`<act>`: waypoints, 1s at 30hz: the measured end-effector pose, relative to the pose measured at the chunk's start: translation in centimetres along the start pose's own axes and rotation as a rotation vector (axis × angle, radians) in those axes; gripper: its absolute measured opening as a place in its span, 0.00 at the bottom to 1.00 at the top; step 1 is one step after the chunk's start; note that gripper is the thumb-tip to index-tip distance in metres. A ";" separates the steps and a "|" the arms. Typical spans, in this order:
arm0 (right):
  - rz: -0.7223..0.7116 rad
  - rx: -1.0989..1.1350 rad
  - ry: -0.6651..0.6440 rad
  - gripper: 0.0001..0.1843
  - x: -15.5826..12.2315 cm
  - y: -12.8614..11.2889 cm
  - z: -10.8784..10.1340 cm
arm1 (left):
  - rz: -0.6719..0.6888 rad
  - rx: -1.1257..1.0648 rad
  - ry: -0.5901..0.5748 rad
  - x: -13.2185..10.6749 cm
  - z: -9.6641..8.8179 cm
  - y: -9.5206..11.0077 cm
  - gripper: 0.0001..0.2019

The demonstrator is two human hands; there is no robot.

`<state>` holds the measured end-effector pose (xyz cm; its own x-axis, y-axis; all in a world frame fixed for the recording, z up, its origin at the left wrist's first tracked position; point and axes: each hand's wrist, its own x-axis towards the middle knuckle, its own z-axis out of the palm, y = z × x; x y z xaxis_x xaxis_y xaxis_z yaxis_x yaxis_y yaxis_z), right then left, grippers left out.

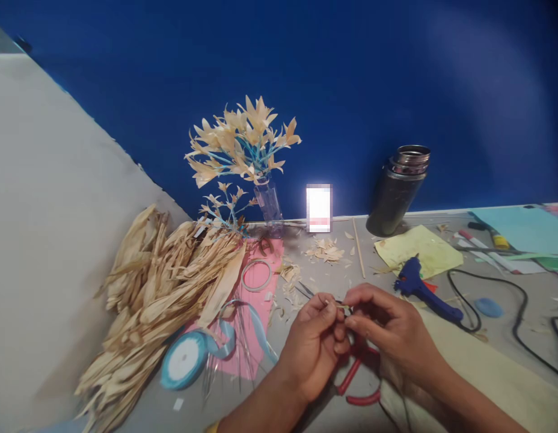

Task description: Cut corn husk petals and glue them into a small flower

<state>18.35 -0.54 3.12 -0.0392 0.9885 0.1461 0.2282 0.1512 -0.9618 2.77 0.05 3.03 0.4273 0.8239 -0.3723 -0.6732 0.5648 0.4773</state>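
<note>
My left hand [315, 346] is closed, thumb and forefinger pinching a small pale piece [341, 306], which looks like corn husk. The fingertips of my right hand [389, 325] close on the same piece from the other side; its details are mostly hidden by the fingers. Below my hands lie red-handled pliers [350, 374], partly covered by them. Just past my left fingers, thin dark metal tips [305, 291] rest on the table. Husk scraps [324, 251] are scattered beyond. A vase [269, 204] at the back holds husk flowers [245, 135] on blue stems.
Dried corn husks [157, 300] are piled at left, beside a blue ribbon spool [184, 362], pink paper [258, 294] and a tape ring [256, 275]. At right lie a blue glue gun [426, 291] and black cord [522, 300]. A dark flask [398, 192] stands near the wall.
</note>
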 end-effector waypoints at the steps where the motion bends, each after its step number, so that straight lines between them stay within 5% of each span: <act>1: 0.042 0.070 0.017 0.07 -0.1 -0.3 0.1 | 0.003 0.013 -0.014 0.0 0.1 -0.2 0.16; 8: 0.139 0.277 -0.044 0.12 -0.2 -0.5 0.4 | 0.007 0.180 -0.083 -0.3 -0.1 -0.6 0.15; 15: 0.042 0.108 -0.095 0.12 0.4 -0.1 -0.6 | 0.044 0.506 0.023 0.2 -1.1 1.1 0.18; 21: 0.187 0.233 -0.218 0.15 0.3 0.5 -0.4 | 0.011 0.678 -0.049 0.5 -1.4 1.4 0.18; 24: 0.243 0.204 -0.229 0.14 0.3 0.7 -0.3 | 0.055 0.611 -0.095 0.3 -1.6 2.0 0.18; 30: 0.100 -0.218 0.011 0.13 1.5 1.5 -1.9 | 0.172 0.311 -0.068 -0.4 -2.5 4.4 0.14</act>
<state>20.52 1.15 2.35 0.0039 0.9984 0.0565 0.4348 0.0492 -0.8992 -1.85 2.15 3.33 0.3703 0.9033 -0.2165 -0.5271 0.3962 0.7518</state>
